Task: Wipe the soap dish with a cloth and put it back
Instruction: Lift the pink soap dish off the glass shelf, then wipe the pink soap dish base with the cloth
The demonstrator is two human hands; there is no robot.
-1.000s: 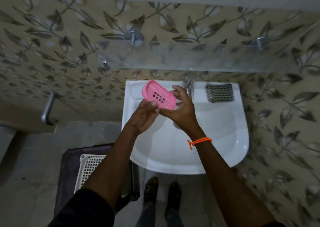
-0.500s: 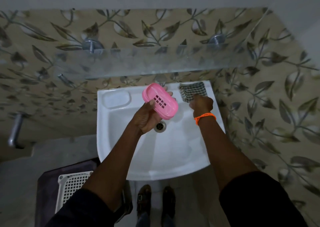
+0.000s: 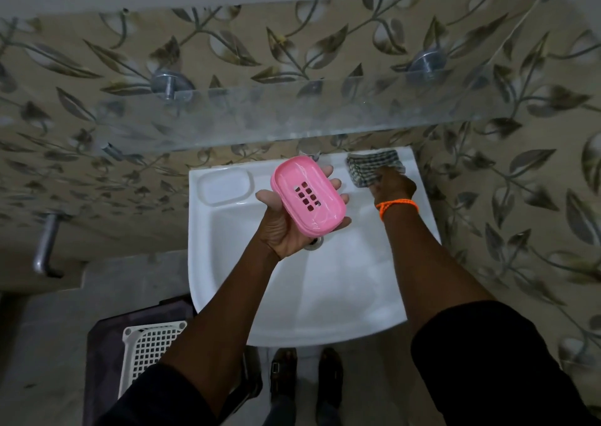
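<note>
My left hand holds a pink oval soap dish with drain slots, cupped from below above the white sink. The dish faces up and is tilted toward me. My right hand, with an orange thread on the wrist, rests on a checked cloth lying on the sink's back right ledge; its fingers are closed on the cloth's near edge. A moulded soap recess sits bare at the sink's back left.
A glass shelf on metal brackets juts out above the sink. The tap is mostly hidden behind the dish. A white mesh basket on a dark stool stands at lower left. A metal pipe sticks out from the left wall.
My right hand let go of the dish and reached right to the cloth, now gripping it. My left hand turned the dish more face up. The view shifted right.
</note>
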